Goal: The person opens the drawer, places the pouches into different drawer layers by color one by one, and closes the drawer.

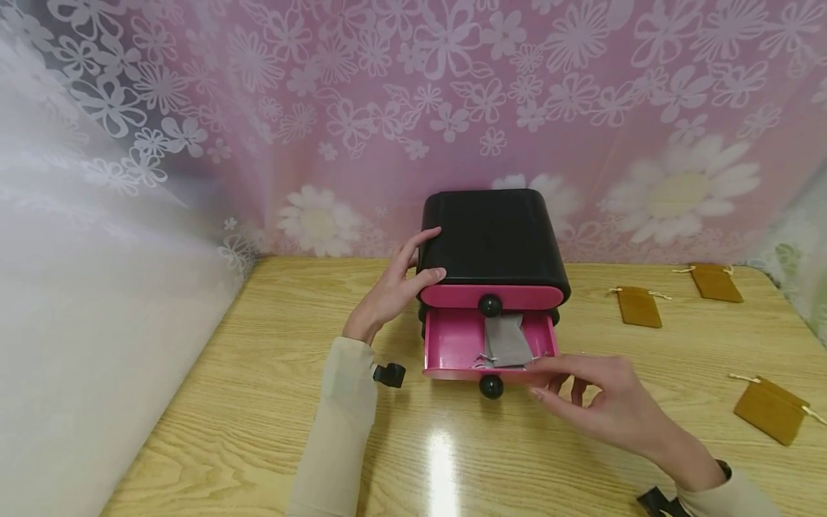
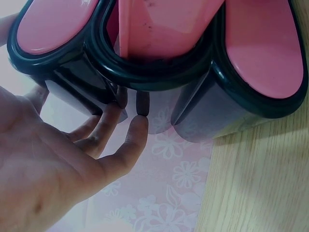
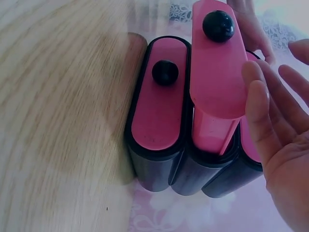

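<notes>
A black drawer unit [image 1: 494, 237] with pink drawers stands at the back of the table. Its middle drawer [image 1: 452, 341] is pulled out, and a grey drawstring pouch [image 1: 507, 341] lies inside, towards the right. My left hand [image 1: 390, 287] steadies the unit's left side, thumb and a fingertip reaching its top edge. At the drawer's front right corner is my right hand [image 1: 604, 402], forefinger along the rim and thumb lower by the front. In the right wrist view those fingertips [image 3: 258, 89] are right beside the pink front, loosely extended.
Brown drawstring pouches lie on the wooden table [image 1: 245, 402] to the right: one [image 1: 639, 307] by the unit, another [image 1: 716, 282] farther back, a third [image 1: 772, 409] nearer the front. Behind the unit hangs a pink flowered curtain [image 1: 388, 143]. The bottom drawer [image 3: 159, 106] is closed.
</notes>
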A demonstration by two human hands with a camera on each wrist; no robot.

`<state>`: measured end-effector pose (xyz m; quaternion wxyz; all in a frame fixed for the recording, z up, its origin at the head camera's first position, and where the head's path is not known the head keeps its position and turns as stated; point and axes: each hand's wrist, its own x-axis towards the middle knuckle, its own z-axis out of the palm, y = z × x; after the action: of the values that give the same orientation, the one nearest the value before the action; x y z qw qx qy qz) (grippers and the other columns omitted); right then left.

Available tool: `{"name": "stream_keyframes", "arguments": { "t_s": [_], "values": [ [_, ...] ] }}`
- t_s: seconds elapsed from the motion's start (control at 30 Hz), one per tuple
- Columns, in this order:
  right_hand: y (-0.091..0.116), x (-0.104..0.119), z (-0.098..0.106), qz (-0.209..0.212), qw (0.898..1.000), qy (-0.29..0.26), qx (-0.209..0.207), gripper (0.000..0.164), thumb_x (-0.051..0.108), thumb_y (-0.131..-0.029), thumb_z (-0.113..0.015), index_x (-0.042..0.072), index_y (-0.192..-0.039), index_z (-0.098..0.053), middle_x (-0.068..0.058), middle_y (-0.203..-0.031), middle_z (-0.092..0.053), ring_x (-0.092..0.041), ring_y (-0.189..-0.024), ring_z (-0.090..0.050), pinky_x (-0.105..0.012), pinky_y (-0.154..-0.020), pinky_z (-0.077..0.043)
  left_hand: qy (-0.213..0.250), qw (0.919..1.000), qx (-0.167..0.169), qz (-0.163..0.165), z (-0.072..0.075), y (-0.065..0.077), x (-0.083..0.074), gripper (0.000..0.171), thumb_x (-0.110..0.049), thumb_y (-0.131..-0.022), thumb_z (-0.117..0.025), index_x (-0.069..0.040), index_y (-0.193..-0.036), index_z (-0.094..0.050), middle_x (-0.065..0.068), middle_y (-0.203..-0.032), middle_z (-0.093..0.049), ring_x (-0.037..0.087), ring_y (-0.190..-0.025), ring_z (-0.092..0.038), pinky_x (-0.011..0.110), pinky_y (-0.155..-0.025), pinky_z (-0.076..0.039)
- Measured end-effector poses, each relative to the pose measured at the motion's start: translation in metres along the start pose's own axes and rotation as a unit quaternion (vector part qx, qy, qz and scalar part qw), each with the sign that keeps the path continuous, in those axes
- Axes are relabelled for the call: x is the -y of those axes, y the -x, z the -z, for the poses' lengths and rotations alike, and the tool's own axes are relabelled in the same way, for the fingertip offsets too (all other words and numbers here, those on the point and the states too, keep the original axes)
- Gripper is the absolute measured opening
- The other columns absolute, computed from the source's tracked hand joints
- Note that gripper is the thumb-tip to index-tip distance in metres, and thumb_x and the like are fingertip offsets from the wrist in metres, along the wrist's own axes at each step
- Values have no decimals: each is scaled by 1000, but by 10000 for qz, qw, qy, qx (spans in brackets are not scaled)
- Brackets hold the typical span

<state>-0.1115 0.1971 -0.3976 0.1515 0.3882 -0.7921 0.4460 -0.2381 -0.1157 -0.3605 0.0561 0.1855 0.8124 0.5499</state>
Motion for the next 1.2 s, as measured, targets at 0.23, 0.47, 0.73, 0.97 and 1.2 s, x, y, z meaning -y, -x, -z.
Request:
{"name": "stream_keyframes", "arguments": {
  "t_s": [0.23, 0.47, 0.73, 0.97, 1.2],
  "values": [
    [3, 0, -8, 29, 9989, -83, 459, 53, -1, -73, -87, 19, -120, -75, 5, -95, -79, 5, -77, -69, -7, -54, -43, 20, 10000, -7, -35, -1, 0, 0, 61, -40, -97, -62, -54, -151, -37, 0, -167, -17, 34, -148, -35, 64, -111, -39],
    [5, -3, -21, 35, 9973, -170, 719, 49, 4, -77, -87, 15, -123, -73, 0, -100, -80, 2, -78, -72, -6, -52, -41, -15, 10000, -47, -27, -1, 0, 1, 61, -40, -97, -62, -53, -151, -37, -1, -167, -17, 34, -147, -36, 65, -112, -38],
    [1, -1, -28, -368, 9962, 246, 753, 53, 2, -75, -87, 18, -124, -73, -4, -99, -80, 1, -77, -72, -8, -53, -43, 32, 10000, -31, -23, -1, 0, 1, 61, -40, -97, -62, -54, -150, -37, 0, -167, -17, 34, -147, -35, 65, -111, -38],
    [-2, 0, -32, -419, 9969, 263, 605, 48, 1, -76, -87, 16, -120, -75, -2, -98, -80, 0, -79, -72, -11, -54, -46, 27, 10000, -32, -44, -1, -1, 1, 60, -40, -97, -62, -53, -150, -38, -2, -167, -18, 33, -146, -35, 64, -111, -39],
    [-5, 1, -34, -617, 9963, 332, 503, 45, 2, -76, -87, 16, -117, -76, -1, -93, -80, 2, -78, -71, -13, -54, -47, 2, 10000, -27, -40, -1, 0, 2, 61, -40, -97, -62, -54, -150, -37, -1, -167, -18, 34, -146, -35, 65, -112, -38]
  ]
}}
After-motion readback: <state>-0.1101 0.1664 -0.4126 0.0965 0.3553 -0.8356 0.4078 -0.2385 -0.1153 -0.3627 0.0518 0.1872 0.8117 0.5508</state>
